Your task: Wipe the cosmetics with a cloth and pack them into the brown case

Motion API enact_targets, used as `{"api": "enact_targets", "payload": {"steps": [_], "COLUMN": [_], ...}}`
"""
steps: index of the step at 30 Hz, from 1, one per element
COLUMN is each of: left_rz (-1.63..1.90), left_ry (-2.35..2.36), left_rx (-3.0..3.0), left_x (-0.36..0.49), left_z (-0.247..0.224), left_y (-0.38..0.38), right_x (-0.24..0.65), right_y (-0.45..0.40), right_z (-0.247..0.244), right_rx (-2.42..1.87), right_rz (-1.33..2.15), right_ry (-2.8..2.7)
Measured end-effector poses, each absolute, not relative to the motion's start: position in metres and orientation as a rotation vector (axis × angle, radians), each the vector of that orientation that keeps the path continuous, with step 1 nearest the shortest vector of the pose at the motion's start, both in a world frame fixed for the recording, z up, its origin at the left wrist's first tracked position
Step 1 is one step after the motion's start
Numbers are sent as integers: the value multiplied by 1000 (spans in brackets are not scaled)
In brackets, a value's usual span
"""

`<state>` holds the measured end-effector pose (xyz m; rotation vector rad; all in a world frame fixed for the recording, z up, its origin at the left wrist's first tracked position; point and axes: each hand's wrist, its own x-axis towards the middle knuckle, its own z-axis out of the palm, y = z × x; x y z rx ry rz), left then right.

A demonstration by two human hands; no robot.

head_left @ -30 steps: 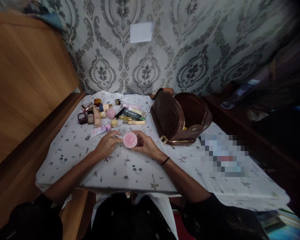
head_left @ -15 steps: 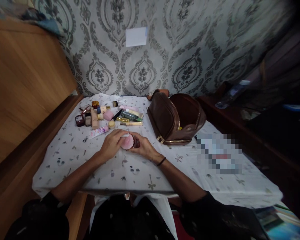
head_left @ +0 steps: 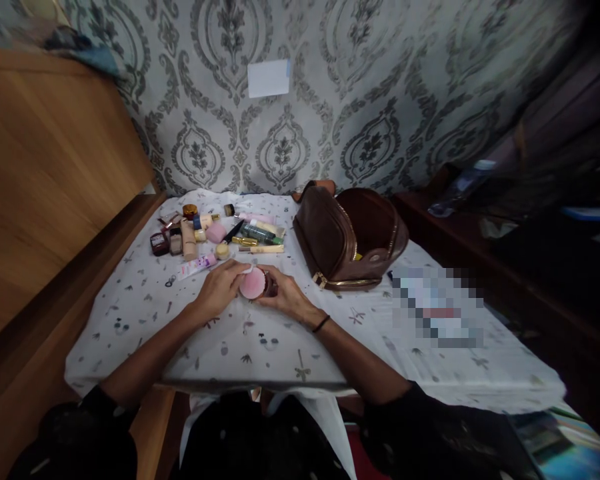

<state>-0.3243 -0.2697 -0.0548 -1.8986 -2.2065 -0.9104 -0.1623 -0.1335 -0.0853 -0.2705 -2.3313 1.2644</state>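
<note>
Pot [head_left: 253, 284] with a pink round top is between the two hands, near the middle of the table [head_left: 300, 353], on the side close to the person. The right hand [head_left: 287, 293] has its fingers curled around the dark red side and grips it. The left hand [head_left: 219, 291] is at the other side, with its fingers bent and close together at the rim. A small white thing [head_left: 249, 269] shows by those fingertips. It may be a bit of tissue, but it is too small to be sure. I cannot tell if the pot touches the cloth.

One second ago the left fingers were out past the edge of the pink top, and the white bit was beside it. Now that hand has come in closer, and the white bit is at the far edge of the top. Since half a second ago, very little has changed. The right hand keeps its grip.

So it looks like one hand keeps the pot steady and the other works at its rim. The brown bag [head_left: 325, 233] is open, just as before, and the white and purple tube [head_left: 199, 266] has stayed put near the left hand.
</note>
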Motion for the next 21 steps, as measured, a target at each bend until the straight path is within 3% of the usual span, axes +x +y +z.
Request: {"api": "enact_targets", "payload": {"steps": [9, 21], "left_rz": [-873, -707], "left_ry": [-2367, -2097], "left_rx": [-1857, -2019], "left_x": [-319, -277], "left_z": [-67, -59], "left_y": [-301, -317], "right_x": [-165, -165], "right_y": [-131, -133], "right_z": [-92, -93], "right_rx": [-263, -374], "right_rz": [1265, 1279], "right_ry": [-2321, -2294]}}
